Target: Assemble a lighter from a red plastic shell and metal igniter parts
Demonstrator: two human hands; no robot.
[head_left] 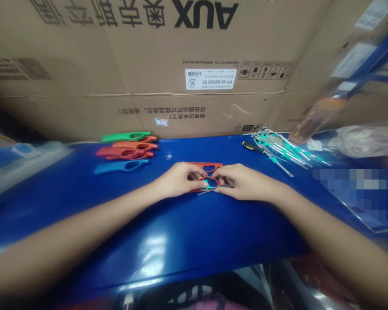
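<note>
My left hand [181,178] and right hand [242,183] on the glossy blue bench [168,241], fingers [198,174] of both pinched closed around a red plastic handle shell [205,166] and thin metal rod [203,192], coloured plastic handles [125,151] well to the left, teal-tipped metal rods [284,150] to the right.

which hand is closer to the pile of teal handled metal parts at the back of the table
Right. The right hand lies just in front-left of the teal-handled pile; the left hand is farther left, across the red plastic handle both hands hold.
</note>
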